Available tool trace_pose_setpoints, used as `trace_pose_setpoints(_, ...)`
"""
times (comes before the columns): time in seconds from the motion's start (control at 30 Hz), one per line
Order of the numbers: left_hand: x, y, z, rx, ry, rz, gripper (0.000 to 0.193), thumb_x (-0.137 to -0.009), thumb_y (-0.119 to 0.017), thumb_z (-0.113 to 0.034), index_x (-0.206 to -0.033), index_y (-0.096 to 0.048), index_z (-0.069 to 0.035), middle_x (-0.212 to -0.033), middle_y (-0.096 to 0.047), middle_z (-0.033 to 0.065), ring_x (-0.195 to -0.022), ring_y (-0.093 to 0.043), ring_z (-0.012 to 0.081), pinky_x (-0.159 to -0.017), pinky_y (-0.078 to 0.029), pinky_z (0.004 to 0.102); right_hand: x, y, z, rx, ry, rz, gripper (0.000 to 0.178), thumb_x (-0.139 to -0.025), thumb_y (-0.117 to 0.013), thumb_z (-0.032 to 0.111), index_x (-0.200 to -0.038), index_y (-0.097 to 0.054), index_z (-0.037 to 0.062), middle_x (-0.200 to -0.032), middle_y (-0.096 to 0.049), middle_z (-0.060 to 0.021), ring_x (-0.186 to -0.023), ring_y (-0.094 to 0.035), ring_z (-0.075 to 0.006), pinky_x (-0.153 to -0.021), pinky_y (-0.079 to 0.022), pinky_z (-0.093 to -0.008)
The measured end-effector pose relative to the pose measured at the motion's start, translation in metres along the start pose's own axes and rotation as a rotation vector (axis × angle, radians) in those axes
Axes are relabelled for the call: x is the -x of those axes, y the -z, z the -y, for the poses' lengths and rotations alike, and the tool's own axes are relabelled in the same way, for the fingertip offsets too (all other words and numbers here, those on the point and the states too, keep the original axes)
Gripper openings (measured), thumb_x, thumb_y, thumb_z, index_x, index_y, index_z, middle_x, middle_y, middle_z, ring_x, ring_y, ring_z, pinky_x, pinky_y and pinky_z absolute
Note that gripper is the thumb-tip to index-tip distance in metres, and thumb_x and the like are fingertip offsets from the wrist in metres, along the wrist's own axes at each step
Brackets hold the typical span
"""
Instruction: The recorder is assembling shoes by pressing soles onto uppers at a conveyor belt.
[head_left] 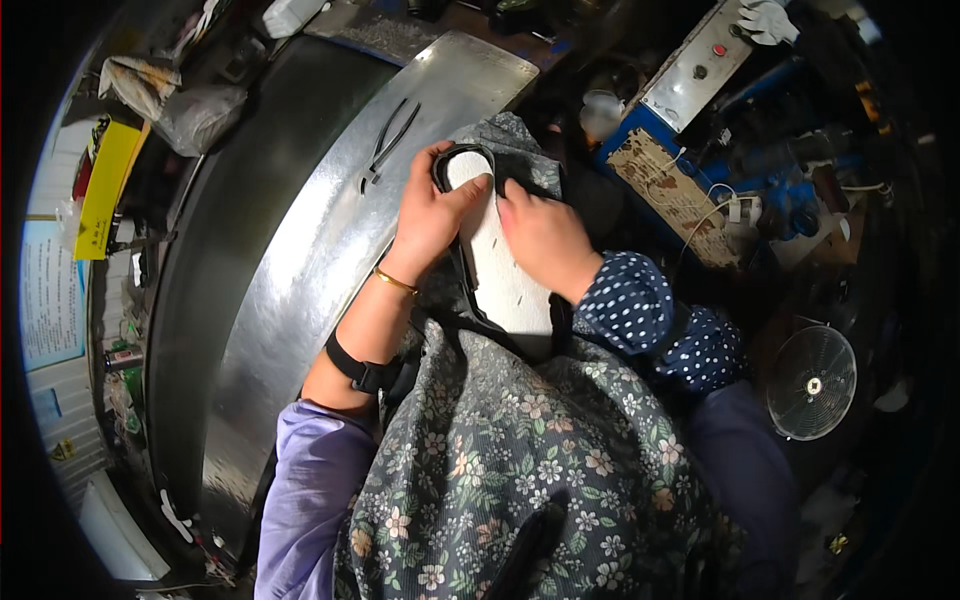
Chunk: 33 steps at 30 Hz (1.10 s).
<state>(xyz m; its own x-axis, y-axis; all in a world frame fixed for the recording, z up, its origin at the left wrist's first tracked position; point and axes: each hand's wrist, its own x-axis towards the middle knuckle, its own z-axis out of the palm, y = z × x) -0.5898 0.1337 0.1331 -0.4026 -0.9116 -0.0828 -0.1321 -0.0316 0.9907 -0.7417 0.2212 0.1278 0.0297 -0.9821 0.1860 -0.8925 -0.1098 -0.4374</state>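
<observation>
A shoe upper on a last lies sole up in my lap, its white insole [500, 262] facing me and black upper material [462, 275] folded round its edges. My left hand [428, 215] is closed round the far end, thumb pressed on the white surface. My right hand [548, 240] grips the right edge with curled fingers; some fingertips are hidden behind the shoe. Dark flowered apron cloth [520, 450] spreads beneath it. To the left, a pair of pincers [378, 160] with long handles rests on the shiny metal tabletop [300, 240], apart from both hands.
A dark belt-like surface [240, 160] curves along the metal table's left side. At the far right stand a control box [695, 75] with buttons, a stained board [670, 190] with loose cables, and a round caged fan [812, 400]. A yellow sign [105, 190] is at the left.
</observation>
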Motion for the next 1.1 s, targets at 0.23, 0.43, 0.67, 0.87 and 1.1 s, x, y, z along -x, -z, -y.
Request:
trace_pose_setpoints(0.23,0.007,0.015,-0.002,0.845,0.032,0.356,0.067,-0.095,-0.059,-0.033,-0.148,-0.034,-0.003,-0.138,-0.052,0.0122,-0.127,-0.049,0.0219,-0.11,-0.036,0.0377,0.059,-0.004,-0.001,-1.11,-0.47,0.235,0.059,-0.105,-0.044,0.026,-0.15,-0.021,-0.0047,-0.143,-0.045,-0.0205,-0.133,-0.043,-0.0222,-0.111,-0.034,-0.0319)
trace_pose_setpoints(0.43,0.058,0.003,-0.012,-0.713,0.088,-0.221,0.049,-0.103,-0.039,-0.039,-0.117,-0.056,0.005,-0.1,-0.067,0.0293,-0.095,-0.065,0.0438,-0.086,-0.05,0.05,0.044,-0.009,0.029,-0.634,-0.139,0.162,0.075,-0.101,-0.048,0.033,-0.15,-0.008,-0.0065,-0.144,-0.032,-0.0362,-0.128,-0.042,-0.0502,-0.106,-0.039,-0.0459)
trace_pose_setpoints(0.67,0.047,0.034,-0.009,-0.828,-0.095,0.009,0.046,-0.104,-0.036,-0.038,-0.102,-0.058,0.003,-0.085,-0.066,0.0264,-0.082,-0.064,0.0462,-0.075,-0.051,0.0513,0.04,-0.029,0.03,-0.677,-0.099,-0.033,0.073,-0.101,-0.049,0.03,-0.149,-0.01,-0.008,-0.14,-0.036,-0.0366,-0.125,-0.044,-0.0492,-0.104,-0.039,-0.0449)
trace_pose_setpoints(0.87,0.119,0.009,0.004,-0.848,0.119,0.025,0.041,-0.104,-0.036,-0.037,-0.102,-0.052,0.001,-0.08,-0.063,0.0295,-0.079,-0.061,0.0491,-0.069,-0.048,0.0536,0.053,-0.042,0.031,-0.852,-0.157,-0.104,0.07,-0.102,-0.047,0.027,-0.15,-0.01,-0.0069,-0.148,-0.029,-0.0352,-0.135,-0.035,-0.0473,-0.111,-0.032,-0.0446)
trace_pose_setpoints(1.1,0.104,0.01,0.035,-0.532,0.07,-0.064,0.045,-0.105,-0.03,-0.041,-0.105,-0.053,-0.002,-0.093,-0.067,0.0234,-0.09,-0.065,0.0424,-0.077,-0.049,0.0501,0.055,-0.039,0.028,-0.676,-0.029,-0.1,0.069,-0.102,-0.046,0.02,-0.149,-0.005,-0.0114,-0.147,-0.026,-0.0381,-0.135,-0.033,-0.0497,-0.111,-0.031,-0.0453)
